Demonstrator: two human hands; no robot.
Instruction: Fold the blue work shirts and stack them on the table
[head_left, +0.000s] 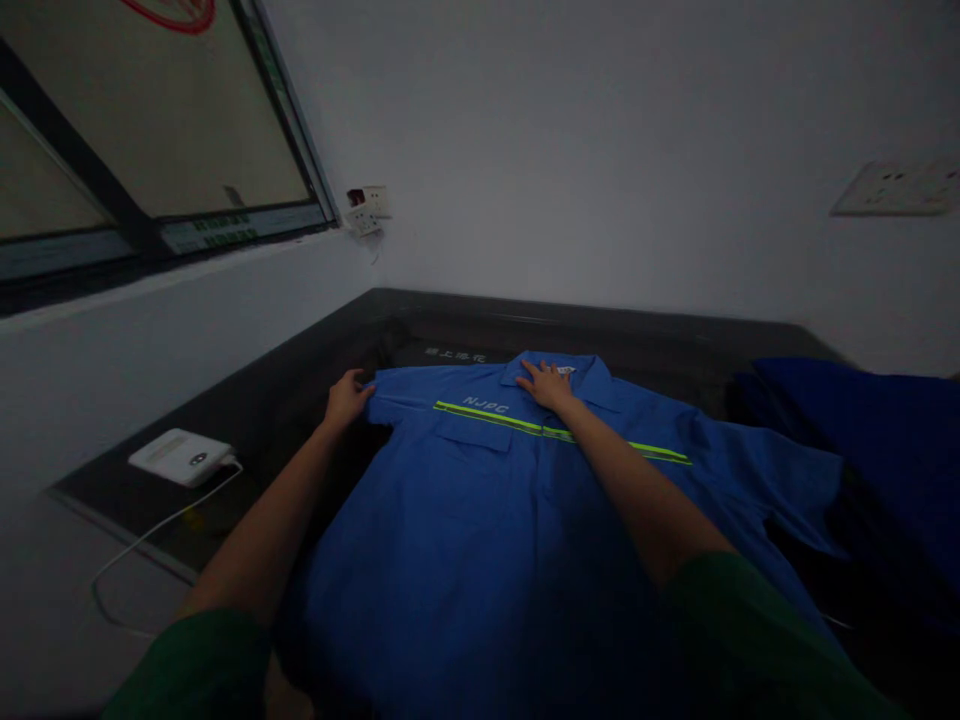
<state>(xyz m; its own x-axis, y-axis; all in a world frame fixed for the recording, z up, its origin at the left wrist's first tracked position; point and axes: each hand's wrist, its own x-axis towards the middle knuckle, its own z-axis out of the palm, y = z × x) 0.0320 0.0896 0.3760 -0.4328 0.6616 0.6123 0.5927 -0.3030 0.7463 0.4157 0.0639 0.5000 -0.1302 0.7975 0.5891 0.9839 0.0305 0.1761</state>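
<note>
Touching blue shirt point(457, 520) w/ both hands point(549, 387)

dark green short sleeves point(202, 660) leave both forearms point(276, 520) and fingers point(533, 373) bare.

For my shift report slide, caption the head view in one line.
A blue shirt lies front up, left hand at one sleeve end, right hand on the collar.

The left hand point(349, 400) pinches a blue shirt point(457, 530) by one sleeve point(409, 388), the right hand point(547, 386) spread at its collar point(597, 380).
</note>
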